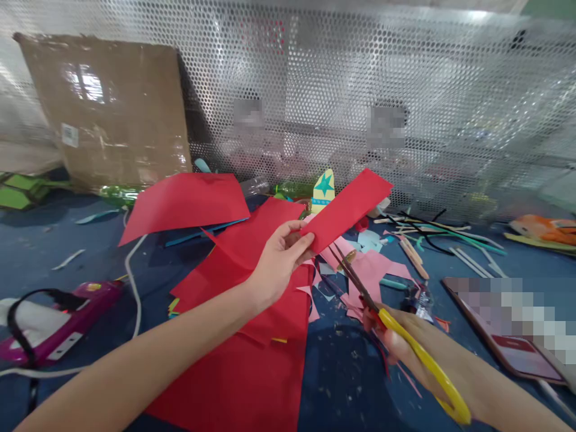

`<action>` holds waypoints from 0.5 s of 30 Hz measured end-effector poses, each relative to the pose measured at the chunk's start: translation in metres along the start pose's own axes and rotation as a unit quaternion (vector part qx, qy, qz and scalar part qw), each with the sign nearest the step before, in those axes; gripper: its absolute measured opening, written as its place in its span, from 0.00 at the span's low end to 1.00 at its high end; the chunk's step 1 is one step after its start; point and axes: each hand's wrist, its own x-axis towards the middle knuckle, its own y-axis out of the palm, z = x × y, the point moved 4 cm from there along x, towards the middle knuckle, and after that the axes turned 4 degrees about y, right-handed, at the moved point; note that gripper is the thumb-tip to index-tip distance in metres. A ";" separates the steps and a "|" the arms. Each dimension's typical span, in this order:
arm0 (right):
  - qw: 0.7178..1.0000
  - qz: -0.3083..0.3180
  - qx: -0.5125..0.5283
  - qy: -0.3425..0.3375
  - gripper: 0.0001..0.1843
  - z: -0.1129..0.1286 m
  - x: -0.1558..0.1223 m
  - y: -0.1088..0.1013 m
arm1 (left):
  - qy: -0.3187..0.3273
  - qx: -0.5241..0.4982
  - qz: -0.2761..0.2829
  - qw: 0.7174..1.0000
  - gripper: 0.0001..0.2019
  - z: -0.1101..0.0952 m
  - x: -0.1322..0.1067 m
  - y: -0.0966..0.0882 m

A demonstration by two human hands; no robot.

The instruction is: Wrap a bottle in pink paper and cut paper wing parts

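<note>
Pinched in my left hand [284, 255] is a red paper strip [351, 207], raised over the table and slanting up to the right. My right hand [405, 336] grips a pair of scissors [405, 342] with yellow handles and dark blades. The blade tips point up-left and lie close to the strip's lower edge; whether they touch it, I cannot tell. Under my left forearm lie large red paper sheets [279, 372], overlapping one another. Pink paper scraps [371, 273] are scattered just beyond the scissors. Another red sheet [189, 204] rests curved at the back left.
A phone [499, 336] lies at the right, below a bundle of thin sticks [450, 231]. On the left sit a purple power strip [81, 312] and a white cable [132, 270]. A cardboard sheet [117, 120] leans against the perforated metal panel [315, 78] behind.
</note>
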 end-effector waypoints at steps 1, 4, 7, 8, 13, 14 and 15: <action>1.000 0.003 0.006 -0.009 0.23 0.001 0.001 0.001 | -0.006 0.000 0.004 1.000 0.16 0.001 -0.002 0.002; 1.000 0.001 0.013 -0.025 0.21 0.003 0.002 0.000 | -0.019 0.018 0.024 0.999 0.15 0.005 -0.008 0.006; 0.999 -0.009 0.011 -0.038 0.19 0.007 0.003 -0.004 | -0.002 0.084 0.055 0.995 0.12 0.007 -0.011 0.007; 0.999 -0.006 0.010 -0.040 0.19 0.010 0.003 -0.006 | 0.010 0.109 0.063 0.992 0.12 0.007 -0.012 0.007; 0.999 0.009 -0.003 -0.037 0.20 0.018 0.004 -0.009 | 0.043 0.174 0.082 0.980 0.11 0.009 -0.015 0.008; 0.999 0.008 -0.006 -0.035 0.21 0.019 0.004 -0.009 | 0.047 0.179 0.082 0.979 0.11 0.009 -0.016 0.008; 0.999 0.006 -0.007 -0.035 0.23 0.019 0.004 -0.008 | 0.051 0.184 0.081 0.978 0.10 0.009 -0.016 0.008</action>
